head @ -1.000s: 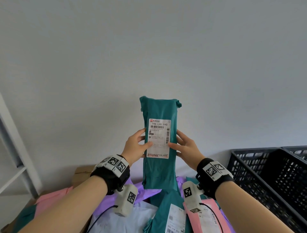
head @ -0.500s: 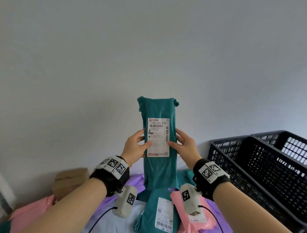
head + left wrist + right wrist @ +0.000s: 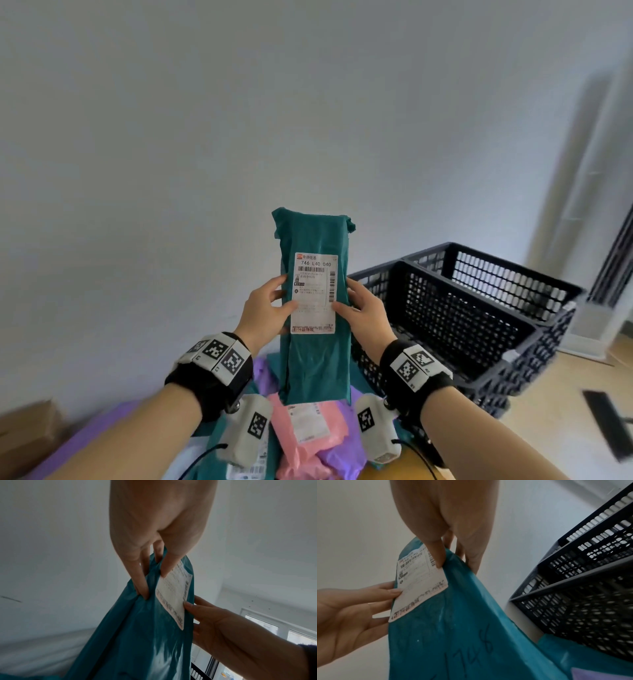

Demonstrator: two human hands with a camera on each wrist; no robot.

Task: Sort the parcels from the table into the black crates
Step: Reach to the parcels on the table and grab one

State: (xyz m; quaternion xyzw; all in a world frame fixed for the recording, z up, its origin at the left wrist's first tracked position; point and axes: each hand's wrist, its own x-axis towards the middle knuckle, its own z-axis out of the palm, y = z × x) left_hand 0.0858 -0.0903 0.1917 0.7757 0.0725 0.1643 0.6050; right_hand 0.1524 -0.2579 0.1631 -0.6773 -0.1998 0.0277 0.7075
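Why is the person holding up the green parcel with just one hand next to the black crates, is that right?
Not quite: both hands hold it. In the head view the left hand and the right hand each grip a side of the green parcel, beside the black crates.

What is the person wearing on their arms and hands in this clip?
Both hands, left hand and right hand, are bare, with no gloves or sleeves. Each wrist carries a black strap topped with white blocks printed with black square fiducial markers. Beneath each wrist hangs a light grey, marker-tagged camera pod trailing a thin black cable.
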